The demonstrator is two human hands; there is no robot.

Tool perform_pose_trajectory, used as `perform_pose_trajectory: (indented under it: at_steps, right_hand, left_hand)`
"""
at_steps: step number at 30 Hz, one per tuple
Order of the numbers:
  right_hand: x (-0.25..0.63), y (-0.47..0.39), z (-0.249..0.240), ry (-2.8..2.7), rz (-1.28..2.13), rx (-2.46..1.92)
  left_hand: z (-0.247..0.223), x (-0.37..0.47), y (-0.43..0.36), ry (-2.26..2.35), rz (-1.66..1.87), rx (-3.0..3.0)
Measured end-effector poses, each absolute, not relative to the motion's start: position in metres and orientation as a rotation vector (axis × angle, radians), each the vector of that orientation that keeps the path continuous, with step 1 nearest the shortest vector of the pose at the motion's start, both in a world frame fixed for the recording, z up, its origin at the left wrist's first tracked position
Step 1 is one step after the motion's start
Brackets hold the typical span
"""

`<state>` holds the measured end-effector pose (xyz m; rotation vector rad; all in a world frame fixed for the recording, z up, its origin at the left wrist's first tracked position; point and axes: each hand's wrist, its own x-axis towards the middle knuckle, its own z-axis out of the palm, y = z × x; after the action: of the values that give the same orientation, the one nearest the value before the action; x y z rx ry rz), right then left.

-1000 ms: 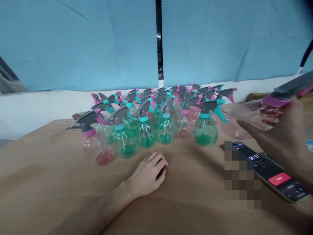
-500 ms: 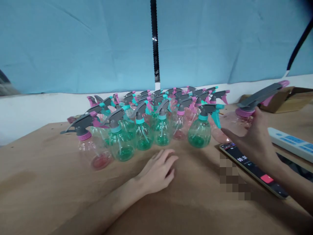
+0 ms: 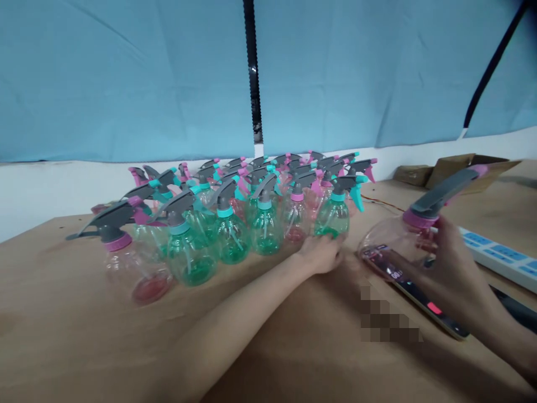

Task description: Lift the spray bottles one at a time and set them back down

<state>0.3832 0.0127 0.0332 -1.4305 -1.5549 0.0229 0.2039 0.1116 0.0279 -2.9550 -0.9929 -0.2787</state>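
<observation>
Pink-collared bottle (image 3: 392,242) leans within the curled right hand (image 3: 455,274).

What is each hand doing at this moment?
Left hand: at the base of a green spray bottle; grip unclear.
Right hand: holding a pink spray bottle.

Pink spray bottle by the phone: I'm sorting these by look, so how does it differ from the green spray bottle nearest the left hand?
The pink spray bottle has a pink collar; the green spray bottle has a turquoise collar.
The pink bottle's nozzle tip is pink; the green bottle's is turquoise.
The right hand grips the pink bottle; no hand grips the green one's neck.
Both have clear, rounded bodies and grey spray heads.
</observation>
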Motion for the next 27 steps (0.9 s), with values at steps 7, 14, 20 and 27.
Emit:
perform_pose_trajectory:
  at_steps: [7,14,20,27]
  right_hand:
    - [0.338,-0.001,0.032,-1.552,0.148,-1.405]
    - [0.305,0.003,0.024,-1.689,0.243,-1.303]
    - [0.254,0.014,0.030,-1.830,0.345,-1.124]
    - [0.236,0.016,0.019,-1.983,0.417,-1.023]
  left_hand:
    - [0.031,0.193,0.108,-0.997,-0.271,-3.011]
    - [0.050,0.122,0.070,-1.195,-1.053,-3.284]
    - [0.078,0.079,0.051,-1.234,-1.442,-3.465]
    - [0.082,0.080,0.062,-1.190,-1.716,-3.524]
